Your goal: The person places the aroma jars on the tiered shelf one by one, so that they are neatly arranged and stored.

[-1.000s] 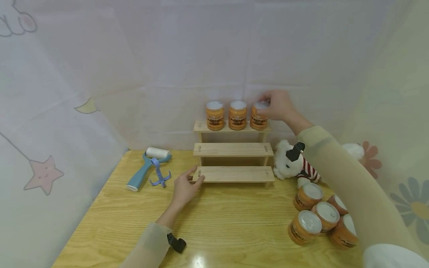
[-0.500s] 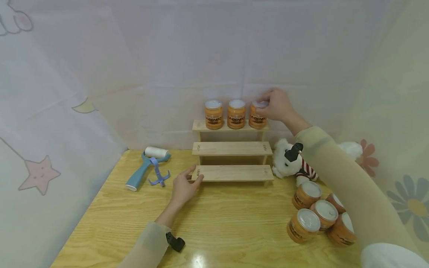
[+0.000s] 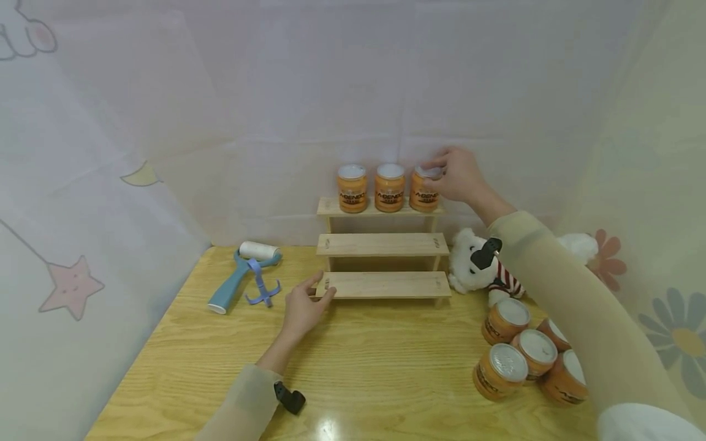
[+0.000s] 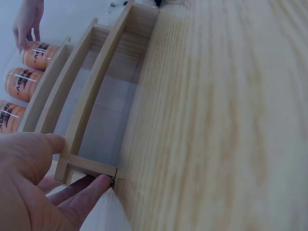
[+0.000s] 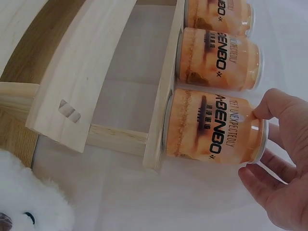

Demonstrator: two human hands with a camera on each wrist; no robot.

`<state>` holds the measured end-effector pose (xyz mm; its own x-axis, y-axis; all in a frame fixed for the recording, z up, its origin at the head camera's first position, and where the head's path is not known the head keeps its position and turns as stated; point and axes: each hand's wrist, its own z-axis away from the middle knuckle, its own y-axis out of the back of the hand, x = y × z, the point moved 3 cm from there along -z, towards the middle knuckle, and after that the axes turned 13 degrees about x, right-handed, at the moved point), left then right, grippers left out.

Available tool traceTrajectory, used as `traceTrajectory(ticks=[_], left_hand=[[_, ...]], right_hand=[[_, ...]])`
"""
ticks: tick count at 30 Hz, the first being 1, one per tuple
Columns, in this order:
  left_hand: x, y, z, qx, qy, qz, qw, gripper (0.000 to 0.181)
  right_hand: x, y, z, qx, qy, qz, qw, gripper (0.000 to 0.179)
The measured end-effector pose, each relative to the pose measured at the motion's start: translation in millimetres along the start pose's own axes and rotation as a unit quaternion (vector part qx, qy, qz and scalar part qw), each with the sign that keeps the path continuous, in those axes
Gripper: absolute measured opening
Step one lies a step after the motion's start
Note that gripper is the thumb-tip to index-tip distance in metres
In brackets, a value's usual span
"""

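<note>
A three-step wooden display rack (image 3: 383,285) stands against the back cloth. On its top step are three upright orange cans with pale lids: a left can (image 3: 352,188), a middle can (image 3: 389,188) and a right can (image 3: 423,195). My right hand (image 3: 462,176) holds the right can near its lid; in the right wrist view the thumb lies on its side and the fingers (image 5: 257,185) reach round the lid end. My left hand (image 3: 302,311) grips the left end of the lowest step, thumb above and fingers by the end support (image 4: 91,166).
Several more orange cans (image 3: 501,372) cluster on the wooden table (image 3: 375,380) at the right. Behind them a white plush dog (image 3: 466,269) in a striped top lies beside the rack. A blue lint roller (image 3: 234,285) and a small purple hook-shaped piece (image 3: 262,288) lie at the left.
The right hand has shifted slightly right and its fingers look a little looser at the right can. The left hand and the cans stay in place.
</note>
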<state>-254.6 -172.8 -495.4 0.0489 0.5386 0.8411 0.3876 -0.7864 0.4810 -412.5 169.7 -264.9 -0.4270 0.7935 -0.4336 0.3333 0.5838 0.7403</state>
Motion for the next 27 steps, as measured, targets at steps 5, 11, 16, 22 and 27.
traceTrajectory(ticks=[5, 11, 16, 22, 27], left_hand=[[-0.2, 0.0, 1.9, 0.000, 0.007, 0.001, 1.0000, 0.061], [-0.7, -1.0, 2.0, -0.001, 0.009, -0.002, 1.0000, 0.062], [-2.1, -0.6, 0.3, 0.003, 0.009, -0.001, 1.0000, 0.062], [-2.0, -0.7, -1.0, 0.004, 0.001, 0.001, 1.0000, 0.063], [-0.9, -0.2, -0.3, 0.002, 0.000, 0.005, 1.0000, 0.062]], right_hand=[[-4.0, 2.4, 7.0, 0.009, 0.023, 0.003, 0.9997, 0.037], [4.7, 21.2, 19.0, 0.043, 0.048, -0.014, 0.9978, 0.036], [19.1, 37.9, 31.5, 0.041, 0.048, -0.020, 0.9978, 0.031], [29.0, 50.4, 49.6, 0.020, 0.051, -0.019, 0.9983, 0.029], [35.4, 58.7, 67.0, 0.011, 0.079, 0.002, 0.9968, 0.030]])
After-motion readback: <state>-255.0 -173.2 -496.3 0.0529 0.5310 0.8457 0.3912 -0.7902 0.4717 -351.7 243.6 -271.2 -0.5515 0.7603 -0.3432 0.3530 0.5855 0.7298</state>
